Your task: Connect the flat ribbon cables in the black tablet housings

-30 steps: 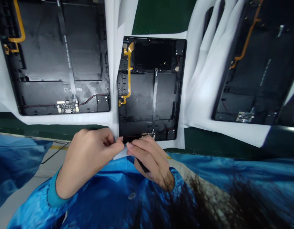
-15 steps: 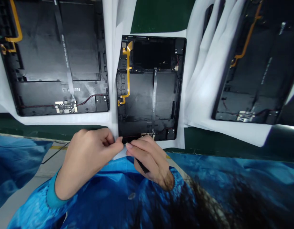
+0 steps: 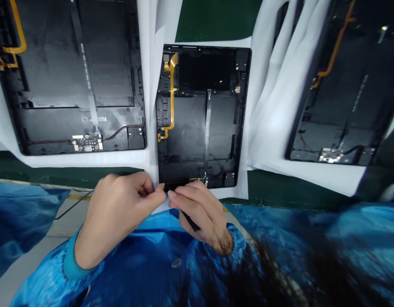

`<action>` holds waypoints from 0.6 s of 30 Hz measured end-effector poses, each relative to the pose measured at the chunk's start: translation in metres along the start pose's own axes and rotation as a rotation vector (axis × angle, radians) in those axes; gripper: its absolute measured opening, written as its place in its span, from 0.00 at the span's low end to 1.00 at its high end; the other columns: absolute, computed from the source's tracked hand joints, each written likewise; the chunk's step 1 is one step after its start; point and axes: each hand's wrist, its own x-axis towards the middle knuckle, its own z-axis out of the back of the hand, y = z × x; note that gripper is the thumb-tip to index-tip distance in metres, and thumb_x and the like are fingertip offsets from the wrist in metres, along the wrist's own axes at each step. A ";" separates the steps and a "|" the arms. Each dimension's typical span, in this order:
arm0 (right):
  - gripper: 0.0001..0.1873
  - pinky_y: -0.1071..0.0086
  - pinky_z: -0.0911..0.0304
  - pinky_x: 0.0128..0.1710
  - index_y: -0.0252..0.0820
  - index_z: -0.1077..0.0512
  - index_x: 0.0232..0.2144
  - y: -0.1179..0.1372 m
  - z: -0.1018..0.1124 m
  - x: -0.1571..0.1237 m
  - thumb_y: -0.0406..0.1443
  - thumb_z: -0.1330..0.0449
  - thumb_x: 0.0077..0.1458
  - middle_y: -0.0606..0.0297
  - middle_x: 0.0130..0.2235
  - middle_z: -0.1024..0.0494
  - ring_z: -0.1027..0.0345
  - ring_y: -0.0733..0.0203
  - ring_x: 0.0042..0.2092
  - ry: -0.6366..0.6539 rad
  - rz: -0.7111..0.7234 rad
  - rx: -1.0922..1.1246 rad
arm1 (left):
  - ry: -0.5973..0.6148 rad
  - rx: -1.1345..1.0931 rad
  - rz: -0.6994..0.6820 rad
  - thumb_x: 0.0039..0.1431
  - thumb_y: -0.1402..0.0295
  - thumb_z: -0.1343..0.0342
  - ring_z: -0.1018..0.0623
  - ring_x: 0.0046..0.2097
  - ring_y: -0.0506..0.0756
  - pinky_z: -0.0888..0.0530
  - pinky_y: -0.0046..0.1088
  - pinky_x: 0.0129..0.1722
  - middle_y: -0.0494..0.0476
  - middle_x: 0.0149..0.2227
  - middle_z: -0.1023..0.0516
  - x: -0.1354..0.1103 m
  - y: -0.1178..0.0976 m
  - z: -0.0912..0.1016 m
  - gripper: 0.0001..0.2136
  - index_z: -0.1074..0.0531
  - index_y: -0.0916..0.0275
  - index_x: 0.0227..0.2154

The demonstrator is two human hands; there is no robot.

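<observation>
Though illegible, lettering (image 3: 207, 130) on ribbon cable (image 3: 208, 110)

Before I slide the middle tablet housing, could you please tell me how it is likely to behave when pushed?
The middle tablet housing is broad and lies flat, so it should hardly tip or roll. The creased white sheet beneath it may bunch or drag along. The housing's thin orange flex cable lies exposed and is probably fragile.

The garment (image 3: 145, 266) was a glossy blue, creased at the front, where a small pale disc (image 3: 176, 263) showed. The left sleeve (image 3: 45, 270) — puckered, equally shiny — ended in a smooth teal cuff (image 3: 69, 260) by the bare left hand (image 3: 123, 198); the right sleeve (image 3: 239, 241) bunched in gathers behind the bare right hand (image 3: 201, 209).
</observation>
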 end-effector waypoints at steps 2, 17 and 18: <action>0.20 0.60 0.25 0.36 0.32 0.29 0.50 0.000 0.001 -0.001 0.22 0.39 0.54 0.54 0.40 0.21 0.28 0.57 0.41 -0.010 -0.004 0.009 | -0.028 0.004 -0.084 0.53 0.48 0.54 0.32 0.21 0.50 0.43 0.25 0.23 0.48 0.16 0.31 0.000 0.005 -0.002 0.21 0.31 0.57 0.16; 0.22 0.64 0.24 0.35 0.44 0.32 0.53 0.005 0.002 -0.002 0.28 0.37 0.57 0.63 0.39 0.20 0.24 0.59 0.39 0.028 -0.071 -0.126 | -0.747 0.266 -1.083 0.54 0.73 0.34 0.23 0.34 0.55 0.26 0.32 0.32 0.50 0.33 0.20 0.005 0.050 -0.020 0.11 0.23 0.54 0.39; 0.22 0.64 0.24 0.35 0.44 0.31 0.53 0.005 0.002 -0.001 0.28 0.37 0.56 0.63 0.39 0.20 0.24 0.58 0.39 0.024 -0.067 -0.125 | -0.761 0.274 -1.110 0.54 0.73 0.34 0.23 0.35 0.55 0.26 0.32 0.32 0.51 0.33 0.20 0.009 0.049 -0.020 0.10 0.22 0.54 0.39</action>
